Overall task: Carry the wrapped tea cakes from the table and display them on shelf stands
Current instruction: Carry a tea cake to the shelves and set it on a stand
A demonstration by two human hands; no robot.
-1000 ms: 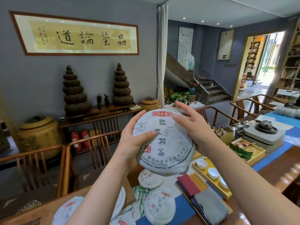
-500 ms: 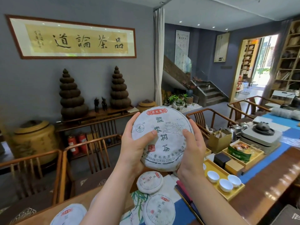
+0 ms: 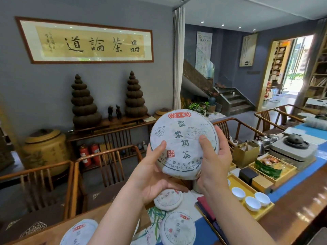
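Observation:
A round tea cake (image 3: pixel 184 138) in white paper with green characters and a red seal is held upright in front of me, label facing me. My left hand (image 3: pixel 150 174) grips its lower left edge, thumb on the face. My right hand (image 3: pixel 215 158) grips its lower right edge, thumb on the face too. More wrapped tea cakes lie on the table below: one under my hands (image 3: pixel 168 199), one nearer (image 3: pixel 178 228), one at the front left (image 3: pixel 79 232). Shelves (image 3: pixel 277 62) with round cakes show far off through the doorway.
The long wooden table (image 3: pixel 292 206) carries a yellow tray with three white cups (image 3: pixel 253 203), folded cloths (image 3: pixel 207 207), boxes, a paper bag (image 3: pixel 246 152) and a tea stove with a pot (image 3: pixel 293 144). Wooden chairs (image 3: pixel 106 165) line its far side. Stairs (image 3: pixel 235 101) rise behind.
My right hand slid from the cake's top edge down to its lower right edge. The cake turned upright and level. The view shifted slightly right.

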